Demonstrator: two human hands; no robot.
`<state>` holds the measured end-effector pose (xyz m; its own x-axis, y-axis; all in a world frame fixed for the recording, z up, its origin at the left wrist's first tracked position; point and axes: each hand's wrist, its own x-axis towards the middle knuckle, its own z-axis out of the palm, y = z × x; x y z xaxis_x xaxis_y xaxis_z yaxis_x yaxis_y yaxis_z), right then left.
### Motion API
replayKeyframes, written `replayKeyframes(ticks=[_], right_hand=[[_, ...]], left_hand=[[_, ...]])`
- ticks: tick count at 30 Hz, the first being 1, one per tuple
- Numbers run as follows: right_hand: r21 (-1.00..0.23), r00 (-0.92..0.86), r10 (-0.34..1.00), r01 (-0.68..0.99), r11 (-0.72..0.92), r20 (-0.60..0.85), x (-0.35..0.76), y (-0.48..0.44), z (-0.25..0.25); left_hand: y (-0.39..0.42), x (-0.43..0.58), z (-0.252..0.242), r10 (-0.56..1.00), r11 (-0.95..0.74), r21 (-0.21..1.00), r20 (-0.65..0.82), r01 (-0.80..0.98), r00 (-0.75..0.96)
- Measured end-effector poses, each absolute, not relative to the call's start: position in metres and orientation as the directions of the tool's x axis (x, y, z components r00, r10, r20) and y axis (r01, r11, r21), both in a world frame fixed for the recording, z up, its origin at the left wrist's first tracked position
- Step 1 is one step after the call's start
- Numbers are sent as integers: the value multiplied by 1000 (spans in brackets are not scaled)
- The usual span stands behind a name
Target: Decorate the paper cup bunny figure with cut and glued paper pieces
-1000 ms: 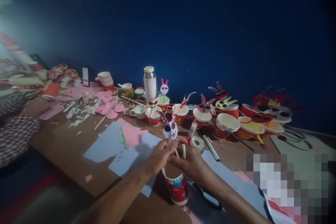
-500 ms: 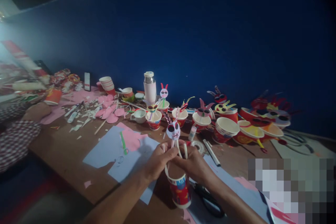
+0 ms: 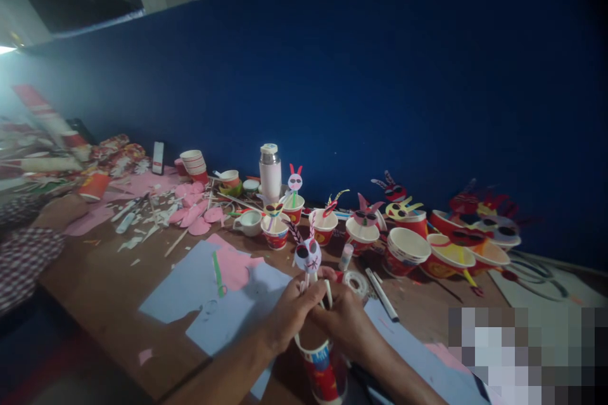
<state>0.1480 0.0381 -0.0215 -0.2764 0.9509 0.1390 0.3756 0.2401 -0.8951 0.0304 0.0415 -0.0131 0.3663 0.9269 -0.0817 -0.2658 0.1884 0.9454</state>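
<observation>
Near the table's front edge stands a red patterned paper cup (image 3: 323, 370), with a white paper rabbit face (image 3: 308, 257) above it. The face has dark glasses, a stitched-looking mouth and two striped ears. White straw-like sticks (image 3: 329, 293) rise below the face. My left hand (image 3: 295, 310) pinches the sticks from the left, thumb on top. From the right, my right hand (image 3: 346, 313) closes around the same sticks, its fingers against the left ones. Both hands sit just over the cup's rim, hiding where the sticks end.
Behind stand several paper cups (image 3: 409, 247) with paper animal faces, a thermos (image 3: 270, 174) and a mug (image 3: 249, 223). Tape (image 3: 355, 283), a marker (image 3: 382, 294), a glue stick (image 3: 346, 257) and cut paper (image 3: 166, 294) lie around. Another person's arm (image 3: 33, 253) is at left.
My hands have drawn closer together around the sticks, and the stick outstanding at the right no longer shows. The camera has tilted up, so the table sits lower in view.
</observation>
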Motion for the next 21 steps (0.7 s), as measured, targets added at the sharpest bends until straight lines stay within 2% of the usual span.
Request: replayKeyframes(ticks=[6,10,14,17,21], right_hand=[[-909,-271,950,338,243,153,149,38,-24],[-918,-244,958,326,225,148,153,39,-17],[-910,-222,962,344,229,158,157,41,-13],[-879,-192,960,397,265,203,156,42,-16],[-769,-197,937,535,350,289,155,42,-14]], left_hand=[[37,28,-16,920,175,946,-58,-274,387],[38,25,-20,909,204,906,-36,-370,415],[41,27,-22,912,258,878,-85,-402,401],[40,32,-22,933,258,885,-124,-387,338],[39,35,-22,951,267,854,-159,-446,266]])
